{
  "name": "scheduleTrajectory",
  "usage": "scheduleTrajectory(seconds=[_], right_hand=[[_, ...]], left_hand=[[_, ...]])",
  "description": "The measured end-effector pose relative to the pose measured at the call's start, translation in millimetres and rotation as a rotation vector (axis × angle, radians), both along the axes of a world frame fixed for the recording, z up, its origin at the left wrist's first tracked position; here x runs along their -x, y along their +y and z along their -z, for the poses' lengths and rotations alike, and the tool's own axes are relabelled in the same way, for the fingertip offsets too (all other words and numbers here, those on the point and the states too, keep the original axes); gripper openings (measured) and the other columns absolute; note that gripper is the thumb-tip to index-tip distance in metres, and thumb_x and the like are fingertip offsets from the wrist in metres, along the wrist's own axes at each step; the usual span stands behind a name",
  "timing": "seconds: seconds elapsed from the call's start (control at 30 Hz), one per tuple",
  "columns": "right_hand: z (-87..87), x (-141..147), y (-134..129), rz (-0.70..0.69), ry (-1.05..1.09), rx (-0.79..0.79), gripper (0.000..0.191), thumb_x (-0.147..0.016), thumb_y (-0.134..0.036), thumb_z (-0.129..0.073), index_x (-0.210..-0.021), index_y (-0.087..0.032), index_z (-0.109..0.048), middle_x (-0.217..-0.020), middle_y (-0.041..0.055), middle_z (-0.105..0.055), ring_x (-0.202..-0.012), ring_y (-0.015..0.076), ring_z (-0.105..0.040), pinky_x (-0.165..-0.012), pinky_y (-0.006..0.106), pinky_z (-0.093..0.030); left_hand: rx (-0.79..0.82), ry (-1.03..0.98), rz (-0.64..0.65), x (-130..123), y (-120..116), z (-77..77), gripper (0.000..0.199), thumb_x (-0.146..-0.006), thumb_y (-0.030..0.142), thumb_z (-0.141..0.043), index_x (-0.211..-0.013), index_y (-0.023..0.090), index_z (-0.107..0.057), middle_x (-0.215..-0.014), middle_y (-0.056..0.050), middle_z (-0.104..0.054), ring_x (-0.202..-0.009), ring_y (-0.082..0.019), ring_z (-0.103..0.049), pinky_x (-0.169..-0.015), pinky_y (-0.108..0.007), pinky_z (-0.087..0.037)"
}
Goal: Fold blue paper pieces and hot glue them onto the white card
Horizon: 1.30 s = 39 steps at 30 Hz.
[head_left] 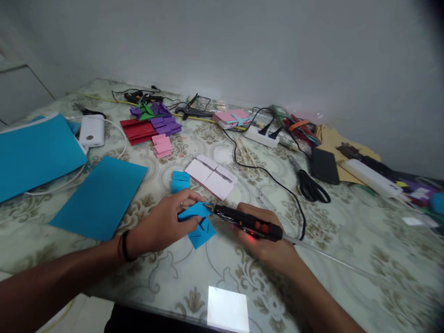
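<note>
While right hand (268, 247) clasps glue gun (248, 222), curled

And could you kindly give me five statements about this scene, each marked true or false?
1. The right hand holds the glue gun. True.
2. The left hand pinches blue paper. True.
3. The scissors lie under the left hand. False: the scissors lie apart, to the right of both hands.
4. The pale folded paper lies beyond the hands. True.
5. Nothing is plugged into the power strip. False: two black plugs are in the power strip.
</note>
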State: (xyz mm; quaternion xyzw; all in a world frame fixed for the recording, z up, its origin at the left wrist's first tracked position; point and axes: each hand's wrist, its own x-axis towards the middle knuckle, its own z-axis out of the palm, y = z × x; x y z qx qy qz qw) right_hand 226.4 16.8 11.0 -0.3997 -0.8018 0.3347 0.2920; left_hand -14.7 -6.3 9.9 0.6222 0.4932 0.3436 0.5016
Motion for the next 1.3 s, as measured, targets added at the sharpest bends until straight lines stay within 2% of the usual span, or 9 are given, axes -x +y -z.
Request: scheduleTrajectory(seconds=[0.27, 0.43, 0.57, 0.8, 1.0, 1.2, 1.3], right_hand=[[-0.5, -2.5, 0.8, 0.009, 0.003, -0.007, 0.027, -0.086, -0.021, -0.060, -0.064, -0.022, -0.044, -0.059, -0.0041, -0.045, -0.052, 0.0113, -0.041, -0.050, 0.025, -0.030], [-2.0, -1.9, 0.5, 0.019, 0.007, 0.021, 0.027, -0.085, -0.022, -0.061, -0.063, -0.021, -0.045, -0.059, -0.0039, -0.045, -0.053, 0.0114, -0.041, -0.050, 0.025, -0.031], [-2.5, -1.4, 1.1, 0.026, 0.008, 0.003, 0.028, -0.086, -0.022, -0.061, -0.063, -0.021, -0.045, -0.059, -0.0041, -0.044, -0.052, 0.0112, -0.040, -0.050, 0.025, -0.030], [-1.6, -3.0, 1.0, 0.040, -0.011, -0.006, 0.031, -0.086, -0.022, -0.060, -0.062, -0.022, -0.041, -0.059, -0.0046, -0.042, -0.052, 0.0107, -0.039, -0.050, 0.025, -0.029], [-2.3, -4.1, 1.4, 0.041, -0.006, -0.002, 0.029, -0.086, -0.023, -0.060, -0.063, -0.022, -0.043, -0.058, -0.0042, -0.043, -0.052, 0.0110, -0.039, -0.050, 0.026, -0.030], [-2.7, -4.0, 2.1, 0.048, 0.000, -0.008, 0.031, -0.086, -0.024, -0.061, -0.062, -0.022, -0.041, -0.058, -0.0043, -0.043, -0.052, 0.0112, -0.040, -0.050, 0.026, -0.030], [-3.6, -3.8, 2.3, 0.053, -0.002, -0.002, 0.030, -0.086, -0.024, -0.061, -0.062, -0.022, -0.043, -0.058, -0.0040, -0.045, -0.051, 0.0115, -0.040, -0.049, 0.026, -0.030]], left_hand=[[-0.001, -0.001, -0.008, 1.3, -0.3, -1.5, 0.018, -0.087, 0.018, -0.061, -0.104, 0.022, -0.059, -0.081, 0.003, -0.069, -0.076, -0.015, -0.065, -0.063, -0.023, -0.047], [-0.006, 0.010, -0.043, 2.0, -1.0, -1.7, 0.020, -0.087, 0.020, -0.062, -0.106, 0.022, -0.059, -0.091, 0.000, -0.072, -0.088, -0.018, -0.069, -0.070, -0.026, -0.050], [-0.012, 0.021, -0.056, 2.1, -1.2, -0.8, 0.019, -0.087, 0.019, -0.062, -0.106, 0.021, -0.059, -0.086, 0.001, -0.070, -0.085, -0.018, -0.069, -0.068, -0.025, -0.050], [-0.012, 0.004, -0.059, 1.8, -1.8, -1.7, 0.020, -0.087, 0.018, -0.063, -0.107, 0.022, -0.059, -0.092, 0.000, -0.072, -0.091, -0.018, -0.071, -0.074, -0.027, -0.053], [-0.023, 0.007, -0.090, 1.3, -1.3, -5.3, 0.017, -0.091, 0.027, -0.061, -0.108, 0.021, -0.060, -0.102, -0.003, -0.074, -0.101, -0.021, -0.071, -0.081, -0.030, -0.055], [-0.021, 0.042, -0.089, 1.5, -2.8, -7.6, 0.019, -0.097, 0.035, -0.055, -0.108, 0.020, -0.059, -0.084, 0.000, -0.073, -0.070, -0.016, -0.065, -0.061, -0.026, -0.047], [-0.027, 0.060, -0.096, 2.4, -2.7, -5.2, 0.018, -0.098, 0.033, -0.054, -0.111, 0.021, -0.059, -0.081, 0.001, -0.072, -0.066, -0.014, -0.062, -0.058, -0.025, -0.045]])
